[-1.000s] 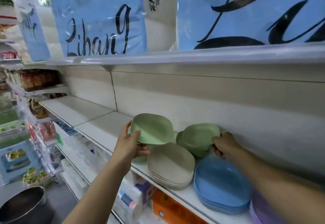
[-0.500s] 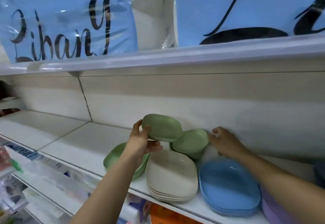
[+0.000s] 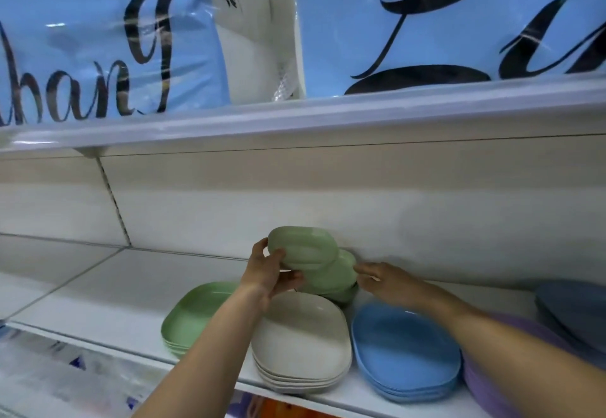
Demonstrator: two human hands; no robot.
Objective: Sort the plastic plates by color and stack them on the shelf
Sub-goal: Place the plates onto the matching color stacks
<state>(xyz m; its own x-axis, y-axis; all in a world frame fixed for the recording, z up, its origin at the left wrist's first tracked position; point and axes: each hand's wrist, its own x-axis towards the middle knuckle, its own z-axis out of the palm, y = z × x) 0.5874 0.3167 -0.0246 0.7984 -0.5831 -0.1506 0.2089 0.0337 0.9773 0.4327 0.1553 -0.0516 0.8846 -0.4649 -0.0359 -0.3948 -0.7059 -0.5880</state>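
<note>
The left hand [image 3: 272, 275] grips a green plate [image 3: 301, 248] (tilted) above the far green pile [image 3: 342, 278], whose right edge the right hand [image 3: 385, 281] touches with nearly straight fingers.

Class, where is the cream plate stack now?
Head view, lower centre: the cream plates sit on the shelf between the green stack and the blue stack.

the held plate [image 3: 301, 248] and back pile [image 3: 342, 281] are pale green, the front row has a green pile [image 3: 196, 316], cream pile [image 3: 301, 339], blue pile [image 3: 406, 348], purple pile [image 3: 482, 388] and slate pile [image 3: 577, 312], the shelf [image 3: 98, 286] is white, the packs [image 3: 82, 40] sky blue with black script.
</note>
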